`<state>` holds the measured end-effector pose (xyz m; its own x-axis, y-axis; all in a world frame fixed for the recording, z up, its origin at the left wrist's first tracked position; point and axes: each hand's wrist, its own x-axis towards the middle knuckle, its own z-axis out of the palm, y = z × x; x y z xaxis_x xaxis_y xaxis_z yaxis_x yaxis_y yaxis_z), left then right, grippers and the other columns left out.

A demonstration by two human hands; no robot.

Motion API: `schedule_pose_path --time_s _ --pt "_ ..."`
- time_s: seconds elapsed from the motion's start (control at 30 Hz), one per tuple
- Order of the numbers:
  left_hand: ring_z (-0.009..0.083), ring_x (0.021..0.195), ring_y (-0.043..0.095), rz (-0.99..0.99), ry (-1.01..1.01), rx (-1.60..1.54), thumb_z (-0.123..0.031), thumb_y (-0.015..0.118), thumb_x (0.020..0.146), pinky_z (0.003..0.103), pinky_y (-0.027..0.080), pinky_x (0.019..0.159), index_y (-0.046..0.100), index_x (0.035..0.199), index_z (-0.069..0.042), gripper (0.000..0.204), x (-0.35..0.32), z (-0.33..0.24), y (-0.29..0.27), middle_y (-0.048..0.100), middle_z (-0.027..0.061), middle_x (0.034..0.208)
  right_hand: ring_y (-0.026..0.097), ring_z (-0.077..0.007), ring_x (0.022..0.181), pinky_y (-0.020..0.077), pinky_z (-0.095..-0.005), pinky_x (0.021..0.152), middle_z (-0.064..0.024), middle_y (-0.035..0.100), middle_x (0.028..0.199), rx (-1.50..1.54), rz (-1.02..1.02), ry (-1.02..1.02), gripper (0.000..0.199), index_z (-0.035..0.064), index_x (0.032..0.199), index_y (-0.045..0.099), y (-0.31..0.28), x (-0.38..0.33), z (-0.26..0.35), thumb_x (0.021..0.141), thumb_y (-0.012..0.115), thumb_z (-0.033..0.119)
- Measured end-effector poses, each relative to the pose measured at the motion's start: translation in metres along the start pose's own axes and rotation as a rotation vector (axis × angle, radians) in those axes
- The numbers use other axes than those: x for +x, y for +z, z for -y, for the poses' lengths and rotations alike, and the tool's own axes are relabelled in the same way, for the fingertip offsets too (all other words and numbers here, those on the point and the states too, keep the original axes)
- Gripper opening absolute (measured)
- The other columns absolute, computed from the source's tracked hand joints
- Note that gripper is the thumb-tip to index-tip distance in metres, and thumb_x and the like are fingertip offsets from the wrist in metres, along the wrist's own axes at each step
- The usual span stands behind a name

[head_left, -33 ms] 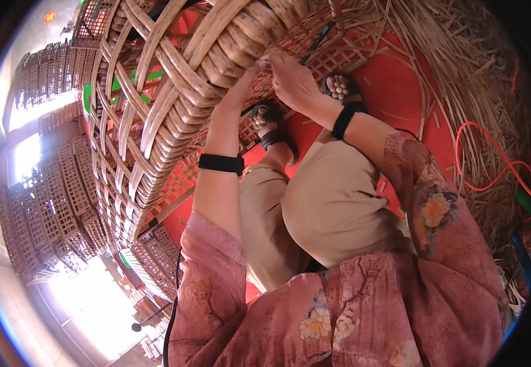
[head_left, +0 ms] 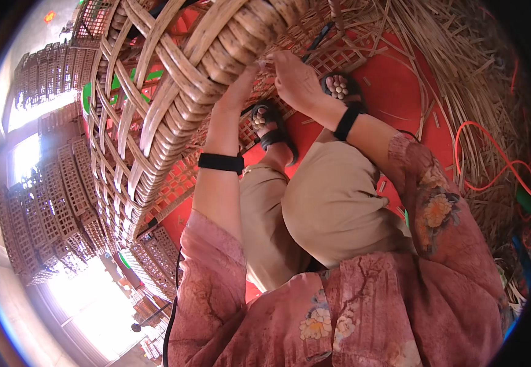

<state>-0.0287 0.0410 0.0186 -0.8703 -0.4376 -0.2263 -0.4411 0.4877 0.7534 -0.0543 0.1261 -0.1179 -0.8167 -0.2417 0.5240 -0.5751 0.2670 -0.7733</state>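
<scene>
A large woven basket [head_left: 173,92] of brown split cane is tilted up in front of me on the left, its thick braided edge passing close to my hands. My left hand [head_left: 245,87] is against that braided edge; its fingers are bent inward and partly hidden by the weave. Just to its right, my right hand [head_left: 296,78] has its fingers curled into a pinch, the tips close to the left fingertips. What lies between the fingertips is too small to make out. Black bands circle both wrists.
Loose cane strips [head_left: 455,67] pile up on the right over a red floor covering [head_left: 394,79]. An orange cord [head_left: 491,180] loops beside them. Stacks of woven trays [head_left: 51,196] stand on the left by bright windows. My sandalled feet are below the hands.
My right hand and wrist have shifted slightly to the right and down. The left hand and the basket look nearly still.
</scene>
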Motion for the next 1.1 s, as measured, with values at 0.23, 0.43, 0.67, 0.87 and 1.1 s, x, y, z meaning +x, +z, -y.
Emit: schedule_pose_path --time_s 0.23,0.43,0.67,0.87,1.1 --pt "0.0107 0.069 0.059 -0.024 -0.002 -0.115 -0.007 0.07 0.075 0.026 0.046 0.063 0.065 0.085 0.0 0.013 0.018 0.037 -0.004 0.065 0.0036 0.077 0.058 -0.0119 0.069 0.0475 -0.0263 0.061 -0.0037 0.061 0.076 0.673 0.777 0.607 0.022 -0.0027 0.101 0.056 -0.11 0.007 0.015 0.082 0.049 0.006" --pt "0.0093 0.065 0.056 0.074 0.049 -0.792 -0.008 0.071 0.073 0.025 0.044 0.057 0.064 0.085 0.001 0.016 0.046 0.1 -0.019 0.063 0.0029 0.074 0.059 -0.0076 0.07 0.0461 -0.0206 0.058 -0.0029 0.062 0.083 0.517 0.658 0.571 0.029 0.0049 0.11 0.059 -0.195 0.056 -0.043 0.084 0.056 0.019" --pt "0.013 0.072 0.062 0.089 0.155 -0.105 -0.004 0.074 0.067 0.026 0.05 0.066 0.064 0.086 0.002 0.023 0.008 0.02 -0.002 0.065 0.0067 0.077 0.059 -0.0244 0.075 0.0469 -0.033 0.062 -0.0156 0.062 0.088 -0.256 0.246 0.151 0.023 -0.0012 0.097 0.06 -0.175 0.098 -0.025 0.086 0.063 0.019" --pt "0.0129 0.063 0.06 -0.272 0.204 0.244 -0.014 0.076 0.065 0.028 0.048 0.064 0.066 0.069 -0.004 0.015 0.003 0.01 0.012 0.064 0.0021 0.066 0.058 -0.0266 0.074 0.0473 -0.037 0.062 -0.0167 0.059 0.084 -0.622 0.434 0.207 0.018 -0.002 0.091 0.06 -0.171 0.09 -0.099 0.085 0.062 0.015" --pt "0.0166 0.063 0.061 -0.379 0.36 0.017 -0.022 0.074 0.063 0.031 0.046 0.064 0.068 0.067 -0.008 0.016 0.013 0.044 0.008 0.066 0.0021 0.064 0.06 -0.0233 0.101 0.0486 -0.0347 0.081 -0.0094 0.062 0.107 -0.744 0.018 0.06 0.042 0.0109 0.123 0.053 -0.231 0.033 -0.166 0.087 0.058 0.03"
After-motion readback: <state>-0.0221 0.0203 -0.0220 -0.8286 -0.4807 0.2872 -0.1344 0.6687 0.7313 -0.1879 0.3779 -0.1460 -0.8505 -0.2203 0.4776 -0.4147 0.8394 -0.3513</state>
